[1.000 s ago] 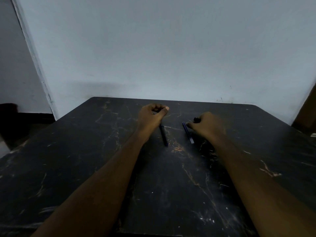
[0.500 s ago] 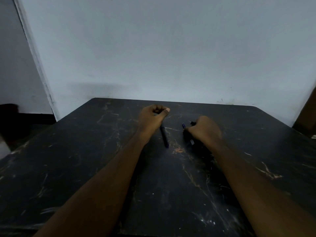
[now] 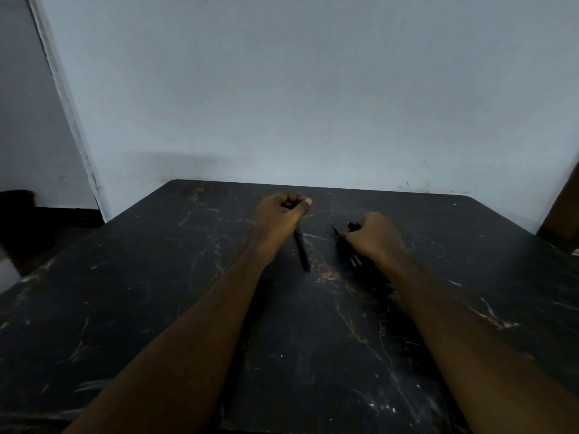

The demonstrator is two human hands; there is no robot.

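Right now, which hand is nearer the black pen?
Left. The left hand grips the far end of the black pen; the right hand is apart from it, to its right, holding a blue pen.

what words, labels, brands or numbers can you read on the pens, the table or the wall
No text can be read anywhere.
Dark pen gripped by the left hand: no print shows; too dim and small to tell.
Blue pen gripped by the right hand: mostly hidden, nothing legible.
Table: only pale scratches and veins, no letters.
Wall: plain, a few small marks, no writing.
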